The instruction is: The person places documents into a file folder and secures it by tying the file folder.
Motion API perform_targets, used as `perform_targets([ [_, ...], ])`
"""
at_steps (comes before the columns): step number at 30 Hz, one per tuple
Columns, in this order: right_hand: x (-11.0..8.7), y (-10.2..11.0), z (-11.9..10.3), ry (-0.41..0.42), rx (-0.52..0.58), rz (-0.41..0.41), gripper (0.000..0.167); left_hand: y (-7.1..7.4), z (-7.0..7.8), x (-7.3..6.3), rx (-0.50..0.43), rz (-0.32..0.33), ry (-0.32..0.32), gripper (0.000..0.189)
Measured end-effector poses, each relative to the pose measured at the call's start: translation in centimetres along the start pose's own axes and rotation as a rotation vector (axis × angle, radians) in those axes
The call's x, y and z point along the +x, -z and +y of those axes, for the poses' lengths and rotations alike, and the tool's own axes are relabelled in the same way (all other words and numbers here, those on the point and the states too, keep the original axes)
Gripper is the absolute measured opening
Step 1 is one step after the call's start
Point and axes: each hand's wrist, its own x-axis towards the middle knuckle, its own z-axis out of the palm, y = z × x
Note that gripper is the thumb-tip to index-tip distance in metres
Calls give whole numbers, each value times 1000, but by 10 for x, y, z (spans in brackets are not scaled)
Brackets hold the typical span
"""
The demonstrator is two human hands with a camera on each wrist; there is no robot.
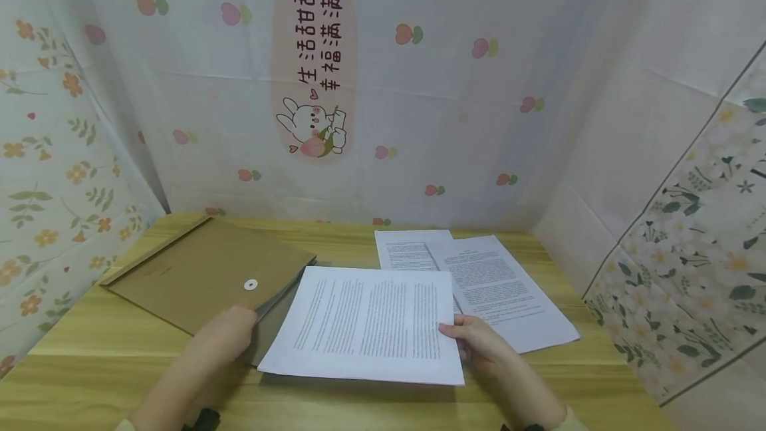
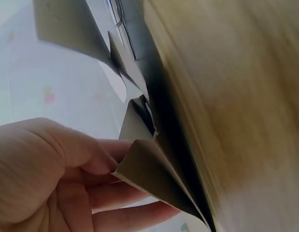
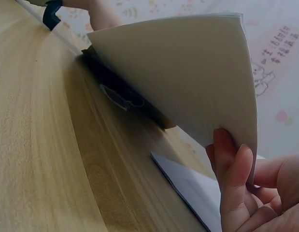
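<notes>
A brown kraft paper document envelope [image 1: 197, 268] lies at the left of the table, a white round button on its face and its near-right mouth parted. My left hand [image 1: 227, 334] is at that mouth; in the left wrist view, its thumb and fingers pinch the envelope's folded edge [image 2: 151, 171]. My right hand [image 1: 481, 344] grips the right edge of a sheaf of printed sheets [image 1: 377, 324], thumb on top and fingers beneath. The sheaf is raised off the table, its left end over the lower lip of the envelope's mouth. Its blank underside shows in the right wrist view.
Two overlapping sets of printed papers, one farther back [image 1: 407, 255] and one nearer [image 1: 503, 285], lie on the right of the wooden table [image 1: 371, 411]. A patterned curtain [image 1: 455, 118] hangs behind the table, with more patterned cloth along both sides.
</notes>
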Motion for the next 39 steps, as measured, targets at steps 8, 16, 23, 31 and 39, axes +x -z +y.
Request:
perform_targets([
  [8,2,-4,2,-14,3,7,36,-3,1,-3,62,87,-14,24],
  [16,6,-11,6,-10,8,-12,36,-4,3,-10,136,149,-54,77],
  [23,20,-15,2,-4,-19,19,44,-6,2,-11,139,181,-50,73],
  [31,38,-16,-7,30,-21,97,43,-4,2,-12,124,144,-51,74],
  [39,46,-19,-12,36,-28,188,39,-4,3,-11,109,136,-53,83],
])
